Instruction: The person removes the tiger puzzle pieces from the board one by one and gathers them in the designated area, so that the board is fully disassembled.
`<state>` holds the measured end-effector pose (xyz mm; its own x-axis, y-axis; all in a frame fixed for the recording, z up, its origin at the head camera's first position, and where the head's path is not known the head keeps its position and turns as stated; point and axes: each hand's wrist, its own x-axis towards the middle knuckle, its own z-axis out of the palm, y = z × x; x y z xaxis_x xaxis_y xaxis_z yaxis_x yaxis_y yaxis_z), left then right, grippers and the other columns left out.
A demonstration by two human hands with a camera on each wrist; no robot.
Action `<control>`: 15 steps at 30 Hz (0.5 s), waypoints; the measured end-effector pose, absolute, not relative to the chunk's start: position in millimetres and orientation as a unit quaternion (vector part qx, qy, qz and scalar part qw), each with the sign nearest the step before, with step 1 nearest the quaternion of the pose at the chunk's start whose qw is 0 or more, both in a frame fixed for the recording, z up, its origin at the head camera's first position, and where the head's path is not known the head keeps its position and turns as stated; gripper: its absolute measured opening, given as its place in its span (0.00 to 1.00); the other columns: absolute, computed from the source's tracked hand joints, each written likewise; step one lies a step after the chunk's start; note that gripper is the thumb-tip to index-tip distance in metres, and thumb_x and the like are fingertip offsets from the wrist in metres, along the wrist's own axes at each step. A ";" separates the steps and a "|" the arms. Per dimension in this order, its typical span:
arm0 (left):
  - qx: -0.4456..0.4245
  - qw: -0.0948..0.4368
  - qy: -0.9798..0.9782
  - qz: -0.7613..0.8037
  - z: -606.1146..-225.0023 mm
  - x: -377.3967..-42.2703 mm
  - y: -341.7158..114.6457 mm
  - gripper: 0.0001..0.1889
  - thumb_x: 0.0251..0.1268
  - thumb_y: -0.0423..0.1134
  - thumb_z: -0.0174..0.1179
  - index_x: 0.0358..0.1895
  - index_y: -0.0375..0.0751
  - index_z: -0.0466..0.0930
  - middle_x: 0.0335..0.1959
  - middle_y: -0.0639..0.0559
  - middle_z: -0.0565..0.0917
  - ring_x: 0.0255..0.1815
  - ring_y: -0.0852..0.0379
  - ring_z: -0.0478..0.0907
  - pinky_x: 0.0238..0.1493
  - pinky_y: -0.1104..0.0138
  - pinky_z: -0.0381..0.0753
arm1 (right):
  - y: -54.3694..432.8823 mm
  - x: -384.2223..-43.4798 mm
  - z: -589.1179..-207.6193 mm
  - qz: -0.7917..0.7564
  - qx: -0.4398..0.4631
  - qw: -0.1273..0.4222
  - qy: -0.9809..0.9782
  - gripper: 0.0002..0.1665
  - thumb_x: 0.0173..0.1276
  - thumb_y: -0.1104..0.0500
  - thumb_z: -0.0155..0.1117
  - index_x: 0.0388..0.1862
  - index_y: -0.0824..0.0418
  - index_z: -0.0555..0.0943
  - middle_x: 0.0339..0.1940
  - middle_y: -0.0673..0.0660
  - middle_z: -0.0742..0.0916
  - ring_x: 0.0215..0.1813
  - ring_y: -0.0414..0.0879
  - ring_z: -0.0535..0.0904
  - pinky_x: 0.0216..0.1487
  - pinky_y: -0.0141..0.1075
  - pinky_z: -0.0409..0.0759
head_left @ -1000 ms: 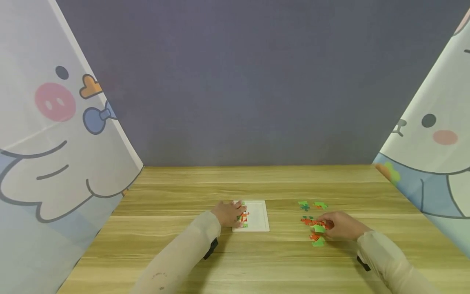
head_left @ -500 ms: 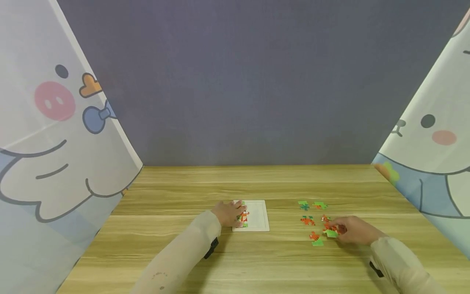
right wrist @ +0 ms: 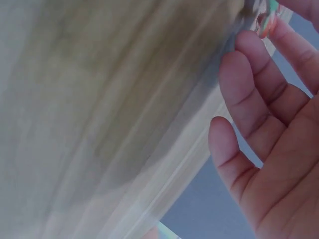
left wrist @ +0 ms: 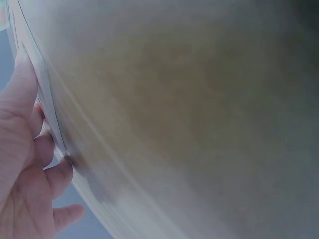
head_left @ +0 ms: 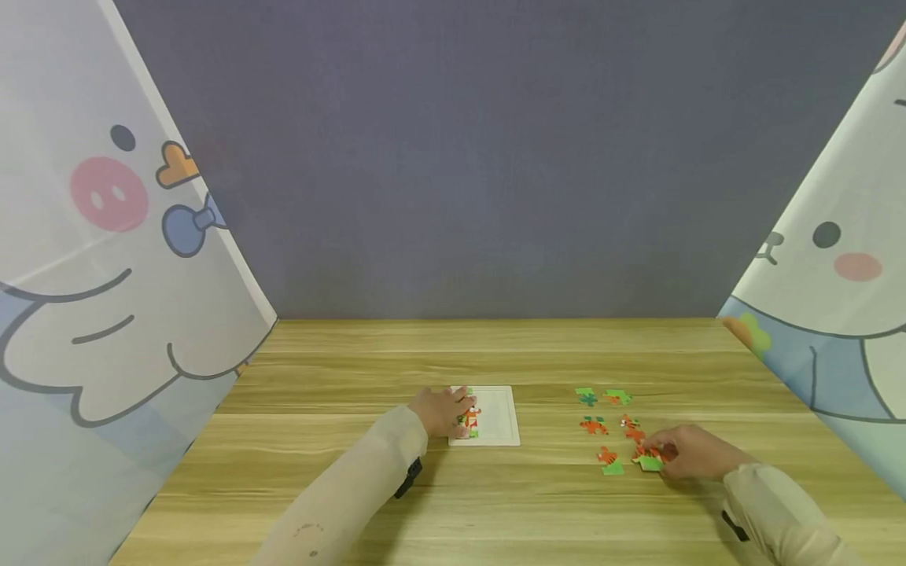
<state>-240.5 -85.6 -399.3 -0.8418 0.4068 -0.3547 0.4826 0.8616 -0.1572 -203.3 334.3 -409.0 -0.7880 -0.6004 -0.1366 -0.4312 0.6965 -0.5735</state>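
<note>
Several loose puzzle pieces lie on the desk, to the right of a shallow white tray. Well apart from each other, the person's hands do different work: the left hand rests spread over the tray's left side, partly covering the coloured section there, while the right hand pinches a green-edged piece between thumb and forefinger, low over the desk. That piece sits so near the tiger-face piece and its neighbours that a sideways drag would probably jostle them; whether they touch cannot be told. A loose pinch could let the thin piece slip or flip. Uneven pressure from the left hand might skew the tray or lift the coloured section, whose covered joins cannot be checked.
</note>
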 end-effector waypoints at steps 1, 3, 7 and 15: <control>0.234 0.156 0.952 -0.120 -399.3 -240.4 -85.5 0.37 0.71 0.64 0.51 0.79 0.59 0.56 0.79 0.60 0.57 0.76 0.58 0.61 0.70 0.53 0.67 | 334.5 -202.9 -408.9 -0.271 -0.282 0.166 0.905 0.23 0.54 0.71 0.65 0.50 0.80 0.80 0.24 0.44 0.72 0.26 0.31 0.61 0.27 0.31 0.62; 0.235 0.154 0.952 -0.119 -399.4 -240.2 -85.3 0.37 0.71 0.64 0.51 0.79 0.59 0.57 0.79 0.60 0.57 0.76 0.58 0.61 0.70 0.52 0.67 | 334.8 -202.1 -408.1 -0.282 -0.280 0.178 0.900 0.22 0.55 0.71 0.64 0.50 0.80 0.79 0.25 0.44 0.72 0.27 0.31 0.61 0.27 0.32 0.61; 0.236 0.150 0.952 -0.122 -399.1 -239.9 -85.0 0.36 0.71 0.64 0.51 0.79 0.59 0.57 0.79 0.59 0.57 0.76 0.58 0.61 0.70 0.52 0.67 | 334.0 -200.3 -406.5 -0.293 -0.271 0.189 0.897 0.23 0.54 0.71 0.64 0.50 0.79 0.79 0.24 0.44 0.71 0.27 0.32 0.61 0.27 0.32 0.60; 0.236 0.151 0.952 -0.123 -399.9 -239.6 -85.4 0.36 0.70 0.64 0.51 0.79 0.59 0.57 0.79 0.60 0.57 0.76 0.58 0.61 0.69 0.53 0.69 | 334.3 -201.0 -409.3 -0.290 -0.278 0.185 0.897 0.22 0.54 0.70 0.66 0.50 0.77 0.80 0.25 0.45 0.71 0.28 0.31 0.61 0.26 0.32 0.61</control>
<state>-239.6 -85.4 -399.9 -0.8435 0.4113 -0.3456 0.4857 0.8587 -0.1635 -201.0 334.3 -409.3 -0.7774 -0.6052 -0.1712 -0.3906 0.6779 -0.6229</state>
